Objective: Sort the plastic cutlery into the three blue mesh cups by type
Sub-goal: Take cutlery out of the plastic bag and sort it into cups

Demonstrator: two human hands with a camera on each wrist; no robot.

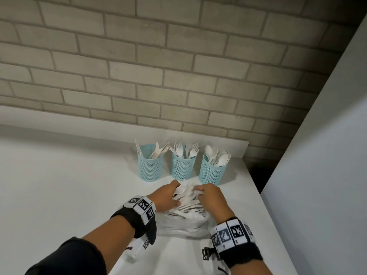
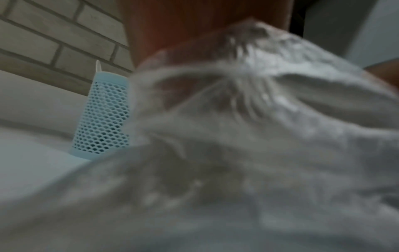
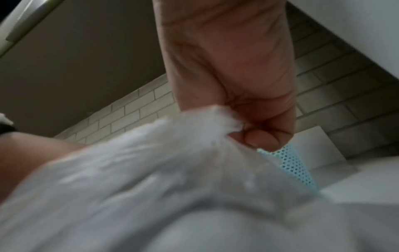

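Observation:
Three blue mesh cups stand in a row near the wall: the left cup point(image 1: 150, 165) holds knives, the middle cup point(image 1: 182, 165) forks, the right cup point(image 1: 211, 172) spoons. In front of them lies a clear plastic bag point(image 1: 184, 217) with several white cutlery pieces. My left hand point(image 1: 176, 192) is at the bag's mouth, its thumb curled over a white fork point(image 1: 181, 188) whose tines stick out; its other fingers are hidden. My right hand point(image 1: 198, 190) pinches the bag's edge point(image 3: 224, 124) between thumb and curled fingers. Blurred bag plastic point(image 2: 237, 153) fills the left wrist view.
The white counter point(image 1: 69, 185) ends at its right edge just beyond the spoon cup, with a dark gap and a white panel point(image 1: 317, 155) past it. A brick wall point(image 1: 158, 66) rises behind the cups. The left cup point(image 2: 103, 116) stands left of the bag.

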